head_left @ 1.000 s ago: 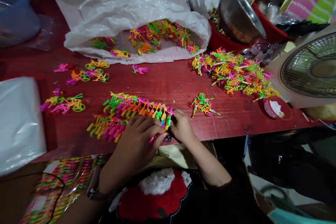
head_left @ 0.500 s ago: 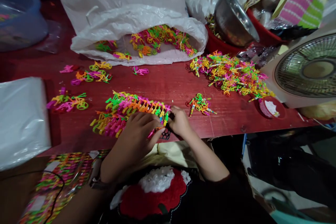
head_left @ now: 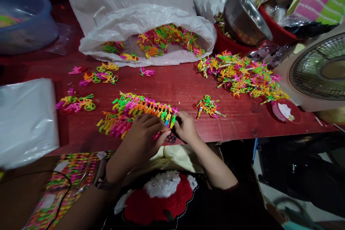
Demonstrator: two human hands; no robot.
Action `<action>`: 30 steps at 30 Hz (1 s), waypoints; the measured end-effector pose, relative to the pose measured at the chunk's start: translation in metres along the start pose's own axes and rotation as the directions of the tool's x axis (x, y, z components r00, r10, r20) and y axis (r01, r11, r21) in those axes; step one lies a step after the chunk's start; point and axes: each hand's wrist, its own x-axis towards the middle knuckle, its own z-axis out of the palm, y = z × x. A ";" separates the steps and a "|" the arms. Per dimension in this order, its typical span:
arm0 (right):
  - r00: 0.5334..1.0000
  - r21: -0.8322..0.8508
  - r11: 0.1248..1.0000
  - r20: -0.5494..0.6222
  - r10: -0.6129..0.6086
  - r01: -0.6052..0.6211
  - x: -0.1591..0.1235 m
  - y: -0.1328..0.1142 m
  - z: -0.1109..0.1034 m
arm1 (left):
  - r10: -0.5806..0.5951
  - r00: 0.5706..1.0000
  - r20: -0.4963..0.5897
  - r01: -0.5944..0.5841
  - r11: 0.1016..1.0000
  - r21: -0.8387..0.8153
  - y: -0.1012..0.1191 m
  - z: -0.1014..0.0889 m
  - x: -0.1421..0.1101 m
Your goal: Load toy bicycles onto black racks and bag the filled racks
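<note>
Covering some lined-up colourful pieces (head_left: 134,103), left hand (head_left: 145,134), right hand (head_left: 185,128) at their edge, each grip too hidden to tell

Light is caught by bright, smooth plastic trinkets (head_left: 142,109) laid near the near edge of a scuffed red desk (head_left: 167,86) with a low sheen. At the far edge, a crinkled, glossy plastic bag (head_left: 126,21) is seen near a shiny, smudged metal bowl (head_left: 244,18). Near the left end, smooth, glossy plastic sheeting (head_left: 28,118) is spread; at the right, a matt fan housing (head_left: 285,79) is pictured.
</note>
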 end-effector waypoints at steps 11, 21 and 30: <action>0.997 -0.055 0.998 -0.071 0.035 -0.039 -0.003 -0.006 0.012 | 0.034 0.999 -0.021 -0.034 0.999 -0.029 0.001 -0.003 0.001; 0.875 -0.160 0.899 -0.351 0.333 -0.407 -0.010 0.011 -0.067 | 0.037 0.999 -0.004 -0.037 0.999 -0.019 -0.005 -0.004 -0.002; 0.871 -0.236 0.858 -0.317 0.376 -0.456 -0.015 0.030 -0.075 | -0.085 0.983 -0.160 0.079 0.996 -0.047 -0.005 0.012 0.020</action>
